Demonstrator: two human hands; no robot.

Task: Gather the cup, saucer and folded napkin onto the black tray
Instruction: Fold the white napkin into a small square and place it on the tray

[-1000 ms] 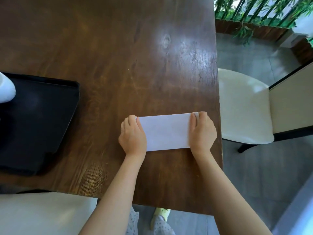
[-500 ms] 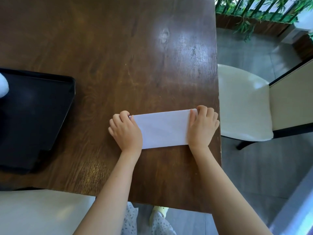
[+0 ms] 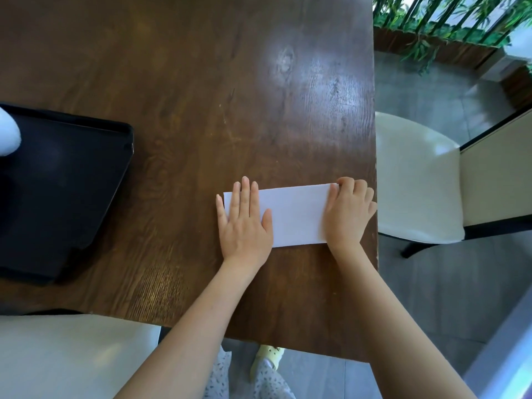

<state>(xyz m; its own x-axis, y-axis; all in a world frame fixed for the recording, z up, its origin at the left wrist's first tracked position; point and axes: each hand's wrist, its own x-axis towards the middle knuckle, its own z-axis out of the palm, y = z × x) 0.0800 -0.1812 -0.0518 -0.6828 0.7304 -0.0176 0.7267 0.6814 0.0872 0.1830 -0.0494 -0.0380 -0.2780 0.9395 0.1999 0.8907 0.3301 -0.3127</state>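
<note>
The folded napkin point(image 3: 293, 216), a white rectangle, lies flat on the brown wooden worktop point(image 3: 201, 82), close to the worktop's right edge and well apart from the black tray point(image 3: 72, 180).

Left hand point(image 3: 244, 223): the palm lies flat on the napkin's left end with the fingers extended and together, their tips reaching past the napkin's far edge. The grip is released; nothing is grasped.

Right hand point(image 3: 347, 214): it rests on the napkin's right end. The fingers are curled at the napkin's far right corner, with the thumb laid on the top surface. Whether the corner is pinched or only pressed cannot be determined.

The black tray sits on the worktop to the left of the napkin, cut off by the frame edge. A white rounded object point(image 3: 8, 133) shows above the tray's left part; its identity cannot be determined.

A cream chair point(image 3: 417, 180) stands to the right of the napkin, beyond the worktop edge.
</note>
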